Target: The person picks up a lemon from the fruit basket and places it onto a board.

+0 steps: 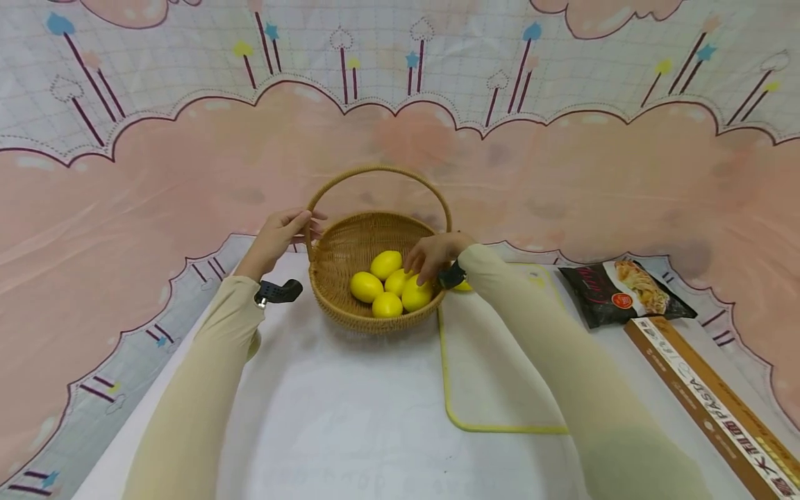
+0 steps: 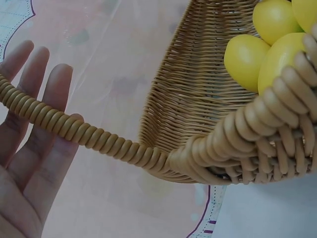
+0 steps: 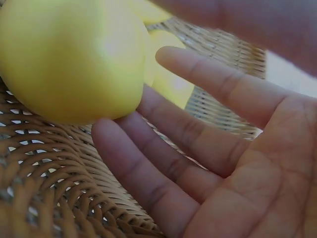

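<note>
A brown wicker basket (image 1: 334, 267) with a tall arched handle (image 1: 378, 169) stands on the white table, tilted toward me. Several yellow lemons (image 1: 366, 287) lie together inside it. My left hand (image 1: 275, 239) is at the left side of the handle; in the left wrist view its straight fingers (image 2: 57, 89) stretch behind the handle without curling round it. Over the basket's right rim reaches my right hand (image 1: 437, 251). Its spread, slightly bent fingers (image 3: 148, 181) are at the underside of the nearest lemon (image 3: 69, 59), fingertips right at its skin.
A white cutting board (image 1: 494, 375) with a yellow edge lies right of the basket, partly under my right arm. A yellow object (image 1: 464, 286) shows beside that wrist. Farther right are a black food packet (image 1: 603, 295) and a long pasta box (image 1: 706, 399). A patterned cloth hangs behind.
</note>
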`<move>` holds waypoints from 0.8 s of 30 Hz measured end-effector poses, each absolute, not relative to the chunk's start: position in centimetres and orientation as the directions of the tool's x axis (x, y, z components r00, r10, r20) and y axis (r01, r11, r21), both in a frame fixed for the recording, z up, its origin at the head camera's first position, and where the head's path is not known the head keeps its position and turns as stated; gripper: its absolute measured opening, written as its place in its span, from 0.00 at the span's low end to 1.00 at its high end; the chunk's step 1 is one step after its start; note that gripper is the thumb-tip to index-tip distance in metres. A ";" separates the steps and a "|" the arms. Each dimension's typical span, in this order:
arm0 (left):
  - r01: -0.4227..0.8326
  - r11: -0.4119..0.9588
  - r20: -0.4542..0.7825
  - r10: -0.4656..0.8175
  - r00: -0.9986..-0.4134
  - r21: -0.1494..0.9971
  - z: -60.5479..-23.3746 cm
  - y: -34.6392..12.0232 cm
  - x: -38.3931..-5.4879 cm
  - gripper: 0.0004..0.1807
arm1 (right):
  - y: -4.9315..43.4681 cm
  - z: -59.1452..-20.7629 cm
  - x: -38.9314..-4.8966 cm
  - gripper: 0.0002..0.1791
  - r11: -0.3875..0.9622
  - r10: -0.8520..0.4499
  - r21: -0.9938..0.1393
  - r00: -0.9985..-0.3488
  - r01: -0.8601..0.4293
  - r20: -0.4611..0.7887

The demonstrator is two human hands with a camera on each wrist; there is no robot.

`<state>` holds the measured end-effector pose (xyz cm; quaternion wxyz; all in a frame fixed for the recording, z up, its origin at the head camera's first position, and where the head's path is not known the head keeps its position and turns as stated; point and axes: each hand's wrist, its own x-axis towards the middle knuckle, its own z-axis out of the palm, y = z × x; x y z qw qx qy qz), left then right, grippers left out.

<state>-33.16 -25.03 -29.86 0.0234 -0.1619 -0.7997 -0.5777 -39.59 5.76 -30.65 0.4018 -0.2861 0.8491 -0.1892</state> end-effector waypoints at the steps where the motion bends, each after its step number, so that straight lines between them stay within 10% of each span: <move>1: 0.288 0.283 0.227 0.230 -0.946 0.915 -30.0 -25.2 -33.1 0.18 | 5.6 -30.7 -39.6 0.28 0.764 -0.638 -0.552 -0.513 -0.333 -0.574; 24: 0.309 0.268 0.242 0.257 -0.936 0.913 -29.7 -25.2 -32.8 0.14 | 5.2 -30.9 -39.0 0.21 0.808 -0.582 -0.483 -0.587 -0.338 -0.563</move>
